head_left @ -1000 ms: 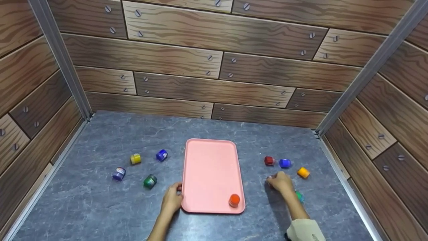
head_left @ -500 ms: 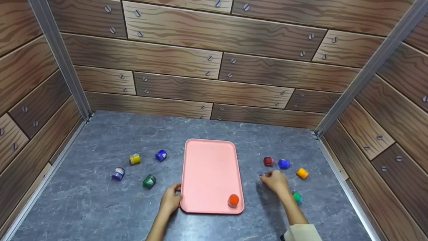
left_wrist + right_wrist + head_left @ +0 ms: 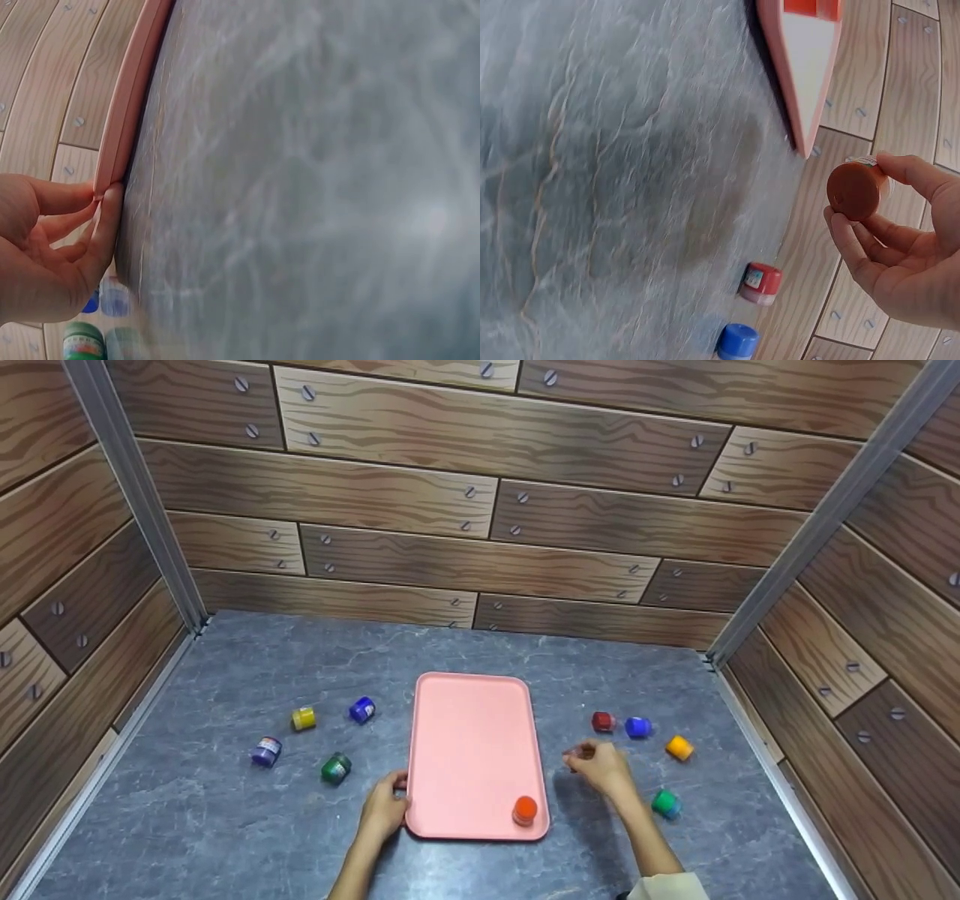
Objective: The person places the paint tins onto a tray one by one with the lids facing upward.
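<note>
My left hand (image 3: pixel 383 810) pinches the left rim of a pink tray (image 3: pixel 474 742) near its front corner, thumb and finger on the edge in the left wrist view. An orange-lidded paint jar (image 3: pixel 525 810) stands on the tray at the front right. Right of the tray, my right hand (image 3: pixel 606 772) holds a small brown paint jar (image 3: pixel 855 192) between thumb and fingers, raised above the table. Behind this hand lie a dark red jar (image 3: pixel 603 721) and a blue jar (image 3: pixel 638 727).
Further right lie a yellow-orange jar (image 3: pixel 679 748) and a green jar (image 3: pixel 666 803). Left of the tray are a yellow jar (image 3: pixel 304 718), a blue jar (image 3: pixel 362 709), a purple jar (image 3: pixel 267 751) and a dark green jar (image 3: pixel 336 767). Wood-patterned walls (image 3: pixel 480 495) enclose the table.
My right hand has moved left toward the tray with the brown paint jar, uncovering the green jar. The left hand stays on the tray rim.
</note>
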`<act>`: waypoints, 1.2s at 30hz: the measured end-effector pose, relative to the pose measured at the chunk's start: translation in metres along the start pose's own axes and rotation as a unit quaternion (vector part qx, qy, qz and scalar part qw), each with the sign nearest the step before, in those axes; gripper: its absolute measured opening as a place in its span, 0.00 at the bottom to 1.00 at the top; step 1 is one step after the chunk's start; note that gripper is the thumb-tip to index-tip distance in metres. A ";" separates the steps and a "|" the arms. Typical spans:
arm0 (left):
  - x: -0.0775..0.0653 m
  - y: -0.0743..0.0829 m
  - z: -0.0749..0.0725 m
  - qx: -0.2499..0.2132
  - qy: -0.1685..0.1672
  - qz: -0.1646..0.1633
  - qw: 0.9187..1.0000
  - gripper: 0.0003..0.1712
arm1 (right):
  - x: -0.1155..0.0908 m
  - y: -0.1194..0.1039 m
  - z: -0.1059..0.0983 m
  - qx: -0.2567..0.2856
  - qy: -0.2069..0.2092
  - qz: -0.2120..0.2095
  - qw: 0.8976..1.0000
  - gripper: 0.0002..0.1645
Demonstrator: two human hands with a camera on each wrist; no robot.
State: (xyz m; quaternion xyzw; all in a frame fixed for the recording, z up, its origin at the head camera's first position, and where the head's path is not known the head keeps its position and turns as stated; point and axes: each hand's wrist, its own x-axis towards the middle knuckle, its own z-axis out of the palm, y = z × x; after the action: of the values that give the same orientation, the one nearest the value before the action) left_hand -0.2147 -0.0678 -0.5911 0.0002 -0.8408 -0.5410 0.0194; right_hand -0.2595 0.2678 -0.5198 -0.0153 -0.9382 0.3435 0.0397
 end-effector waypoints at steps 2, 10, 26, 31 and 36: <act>0.000 0.000 0.000 0.001 -0.001 -0.001 1.000 0.24 | -0.001 -0.002 0.002 0.005 0.001 -0.008 1.000 0.16; -0.001 0.001 0.000 0.014 0.005 -0.006 1.000 0.25 | -0.004 -0.008 0.016 0.029 0.014 -0.040 0.999 0.14; 0.000 0.000 0.000 0.025 0.009 0.017 1.000 0.23 | -0.004 -0.004 0.044 0.073 -0.007 -0.087 0.993 0.16; 0.000 0.000 0.000 0.023 0.009 0.014 1.000 0.23 | -0.002 0.000 0.050 0.113 -0.029 -0.100 0.988 0.18; -0.001 0.000 -0.001 0.021 0.006 0.009 1.000 0.24 | -0.001 0.005 0.053 0.142 -0.065 -0.131 0.979 0.21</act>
State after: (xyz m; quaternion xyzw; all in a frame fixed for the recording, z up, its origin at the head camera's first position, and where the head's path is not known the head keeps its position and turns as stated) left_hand -0.2142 -0.0683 -0.5906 -0.0038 -0.8516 -0.5234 0.0297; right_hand -0.2628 0.2379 -0.5635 0.1354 -0.8744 0.4653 0.0251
